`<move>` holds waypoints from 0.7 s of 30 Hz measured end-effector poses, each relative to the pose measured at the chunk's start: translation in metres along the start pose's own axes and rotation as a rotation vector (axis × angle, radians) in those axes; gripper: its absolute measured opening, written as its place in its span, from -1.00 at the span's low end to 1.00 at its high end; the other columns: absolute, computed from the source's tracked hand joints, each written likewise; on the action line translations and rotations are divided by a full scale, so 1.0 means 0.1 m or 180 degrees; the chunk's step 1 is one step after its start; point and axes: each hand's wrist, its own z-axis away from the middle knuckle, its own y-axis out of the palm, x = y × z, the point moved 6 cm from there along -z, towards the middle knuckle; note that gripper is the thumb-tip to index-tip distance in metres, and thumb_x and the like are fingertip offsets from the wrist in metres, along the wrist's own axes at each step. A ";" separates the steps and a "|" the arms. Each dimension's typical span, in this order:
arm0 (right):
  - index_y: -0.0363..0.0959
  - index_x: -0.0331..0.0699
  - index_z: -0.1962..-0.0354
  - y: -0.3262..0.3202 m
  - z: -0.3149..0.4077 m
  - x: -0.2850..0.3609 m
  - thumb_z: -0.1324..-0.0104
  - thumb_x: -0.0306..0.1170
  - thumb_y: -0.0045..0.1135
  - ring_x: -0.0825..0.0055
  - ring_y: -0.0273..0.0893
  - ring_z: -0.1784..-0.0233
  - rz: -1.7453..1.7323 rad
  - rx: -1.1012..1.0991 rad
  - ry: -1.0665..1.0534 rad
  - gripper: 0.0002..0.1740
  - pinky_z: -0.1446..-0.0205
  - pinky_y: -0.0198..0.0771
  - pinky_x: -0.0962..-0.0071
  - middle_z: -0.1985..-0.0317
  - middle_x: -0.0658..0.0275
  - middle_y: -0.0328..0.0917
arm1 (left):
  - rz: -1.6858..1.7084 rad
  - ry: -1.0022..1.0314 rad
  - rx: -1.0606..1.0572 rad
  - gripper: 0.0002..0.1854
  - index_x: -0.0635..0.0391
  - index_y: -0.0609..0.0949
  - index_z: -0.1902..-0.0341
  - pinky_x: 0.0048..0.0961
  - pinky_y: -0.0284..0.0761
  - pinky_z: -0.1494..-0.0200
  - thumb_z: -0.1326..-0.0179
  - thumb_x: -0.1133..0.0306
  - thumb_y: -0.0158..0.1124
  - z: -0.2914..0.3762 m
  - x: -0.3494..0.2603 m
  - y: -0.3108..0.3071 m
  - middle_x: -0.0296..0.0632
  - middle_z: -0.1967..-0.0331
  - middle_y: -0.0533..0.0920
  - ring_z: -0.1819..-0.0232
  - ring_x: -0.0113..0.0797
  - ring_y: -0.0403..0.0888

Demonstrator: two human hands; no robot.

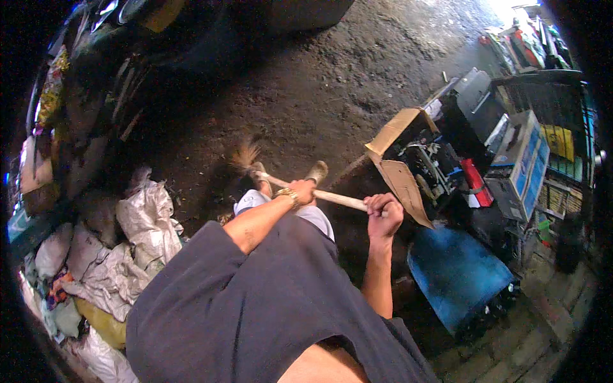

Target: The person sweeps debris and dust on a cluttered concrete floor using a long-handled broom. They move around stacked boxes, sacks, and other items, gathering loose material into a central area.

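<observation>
Both my hands grip the pale handle of a broom [342, 198], which slants across in front of my legs. My left hand [302, 191], with a gold-coloured band at its wrist, is closed around the middle of the handle. Near the handle's right end, my right hand [384, 213] is closed in a fist. Brown bristles [245, 156] spread at the other end, low over the dark dirt floor [287, 105] beside my left foot. The bristles look blurred, and whether they touch the floor I cannot tell.
Crumpled woven sacks [151, 220] lie heaped at the left. On the right stand an open cardboard box [400, 177] with mixed metal parts, a blue-sided metal case [517, 167] and a blue panel [459, 277]. A dark bulky object [306, 14] is at the top.
</observation>
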 end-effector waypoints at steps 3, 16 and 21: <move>0.36 -0.32 0.63 -0.15 0.00 0.26 -0.04 -0.34 -0.12 0.35 0.23 0.63 -0.0214 -0.0297 0.0169 -0.78 0.31 0.37 0.22 0.69 0.19 0.28 | -0.0157 -0.0093 0.0125 -0.72 0.00 0.63 0.17 -0.08 0.57 0.11 -0.05 0.20 0.25 0.51 -0.46 -0.56 0.01 0.24 0.70 0.12 0.07 0.66; 0.20 -0.20 0.64 0.07 -0.44 2.45 -0.03 -0.31 -0.14 0.47 0.11 0.63 0.1716 0.0204 -0.1216 -0.82 0.29 0.27 0.31 0.73 0.27 0.12 | 0.0697 0.1987 -0.1778 -0.76 -0.04 0.63 0.31 -0.12 0.50 0.08 0.16 0.34 0.31 -1.41 -3.18 -0.54 -0.22 0.34 0.63 0.11 -0.12 0.58; 0.23 -0.21 0.68 -0.87 -0.67 1.04 -0.08 -0.38 -0.14 0.45 0.12 0.66 0.0496 -0.0353 0.0433 -0.81 0.32 0.27 0.40 0.76 0.25 0.12 | 0.0570 0.0377 0.0047 -0.79 0.00 0.69 0.29 0.01 0.53 0.07 -0.03 0.26 0.17 -0.47 -1.47 0.36 0.00 0.34 0.69 0.14 0.06 0.67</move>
